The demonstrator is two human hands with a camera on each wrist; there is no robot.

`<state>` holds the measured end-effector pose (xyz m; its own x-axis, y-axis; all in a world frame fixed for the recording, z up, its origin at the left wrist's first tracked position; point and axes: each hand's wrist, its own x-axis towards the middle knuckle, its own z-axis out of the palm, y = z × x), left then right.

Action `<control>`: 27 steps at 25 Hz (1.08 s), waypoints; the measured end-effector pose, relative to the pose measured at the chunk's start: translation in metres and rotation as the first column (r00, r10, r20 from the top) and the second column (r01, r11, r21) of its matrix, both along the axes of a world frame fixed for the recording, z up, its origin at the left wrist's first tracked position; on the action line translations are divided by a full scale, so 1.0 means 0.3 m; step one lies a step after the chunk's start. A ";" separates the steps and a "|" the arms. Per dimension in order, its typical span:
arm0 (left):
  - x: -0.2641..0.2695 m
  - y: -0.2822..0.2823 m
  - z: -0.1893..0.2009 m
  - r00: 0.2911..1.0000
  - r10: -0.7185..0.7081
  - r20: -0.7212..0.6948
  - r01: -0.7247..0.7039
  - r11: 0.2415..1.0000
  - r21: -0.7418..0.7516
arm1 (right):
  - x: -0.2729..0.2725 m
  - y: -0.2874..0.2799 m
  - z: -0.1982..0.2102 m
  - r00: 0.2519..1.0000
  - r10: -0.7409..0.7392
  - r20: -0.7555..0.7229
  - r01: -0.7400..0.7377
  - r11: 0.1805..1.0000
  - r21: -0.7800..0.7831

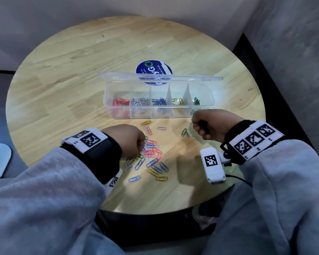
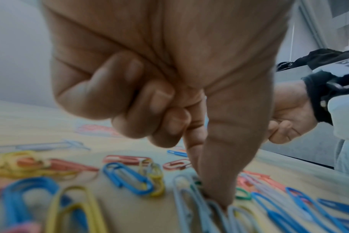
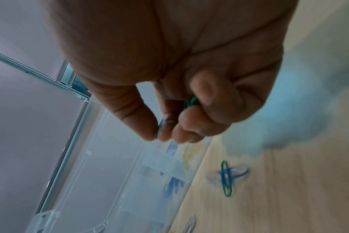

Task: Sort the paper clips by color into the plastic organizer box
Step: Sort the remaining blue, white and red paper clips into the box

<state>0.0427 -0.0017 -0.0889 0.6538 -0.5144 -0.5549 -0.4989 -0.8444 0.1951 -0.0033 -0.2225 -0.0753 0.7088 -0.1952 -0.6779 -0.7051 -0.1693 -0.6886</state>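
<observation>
**Sorting paper clips: left hand picking, right hand delivering green**

On a round wooden table (image 1: 81, 70), a person in grey sleeves works with both hands. At the left, the left hand (image 1: 126, 138) reaches down into a loose pile of mixed paper clips (image 1: 149, 157) near the table's front edge. In the left wrist view, three fingers are curled into the palm while the thumb and forefinger (image 2: 219, 173) press down together onto the pile, beside a green clip (image 2: 242, 194); whether they have caught a clip cannot be told.

Behind the pile stands the clear plastic organizer box (image 1: 160, 115), lid open. Its compartments hold, left to right, red, silver, blue, yellow and green clips.

At the right, the right hand (image 1: 213, 126) hovers just in front of the box's right end, near the green compartment (image 1: 196, 101). Its fingers are clenched around green paper clips (image 3: 192, 102), thumb and fingertips pinching.

To do this step well, the right hand likely needs to lift over the front wall, centre above the rightmost compartment, then open fully so no clip lands among the yellow ones.
</observation>
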 end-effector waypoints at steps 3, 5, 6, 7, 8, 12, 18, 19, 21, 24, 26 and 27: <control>-0.001 0.004 -0.002 1.000 0.004 -0.013 -0.004 1.000 -0.004 | -0.022 0.015 0.027 0.992 -0.107 0.062 0.104 0.993 0.047; -0.002 0.007 -0.005 1.000 0.008 -0.008 -0.008 1.000 -0.008 | -0.033 0.035 0.042 0.997 -0.047 0.064 0.049 0.999 -0.023; -0.001 0.008 -0.005 1.000 0.008 -0.005 -0.008 1.000 -0.012 | -0.038 0.043 0.048 0.999 0.016 0.049 -0.011 0.995 -0.102; 0.000 0.010 -0.004 1.000 0.010 -0.003 -0.010 1.000 -0.015 | -0.041 0.048 0.050 0.996 0.080 0.036 -0.073 0.981 -0.179; -0.001 0.009 -0.002 1.000 0.008 -0.001 -0.008 1.000 -0.015 | -0.046 0.048 0.047 0.991 0.132 0.035 -0.120 0.965 -0.231; -0.005 0.008 -0.005 1.000 0.007 0.008 -0.007 1.000 0.003 | -0.057 0.031 0.005 0.994 0.098 0.051 -0.090 0.988 -0.126; -0.004 0.005 -0.017 0.999 -0.015 -0.039 0.014 1.000 -0.023 | -0.029 0.002 -0.033 0.989 -0.098 0.109 0.059 0.946 0.319; -0.005 0.005 -0.017 0.999 -0.016 -0.041 0.015 1.000 -0.021 | -0.025 0.004 -0.036 0.987 -0.109 0.114 0.059 0.925 0.376; -0.002 0.004 -0.018 0.999 -0.003 -0.038 0.002 1.000 -0.017 | -0.016 0.013 -0.040 0.990 -0.097 0.105 0.049 0.919 0.392; -0.005 0.007 -0.022 0.999 0.013 -0.048 -0.013 1.000 -0.003 | 0.000 0.018 -0.040 0.997 -0.053 0.057 0.040 0.977 0.208; -0.001 0.015 -0.020 0.996 0.025 -0.088 -0.026 1.000 -0.009 | 0.007 -0.004 -0.037 0.999 0.005 0.047 -0.006 1.000 0.016; 0.003 0.021 -0.012 0.991 0.046 -0.122 -0.050 0.998 -0.030 | 0.007 -0.016 -0.033 0.998 0.031 0.046 -0.028 0.998 -0.051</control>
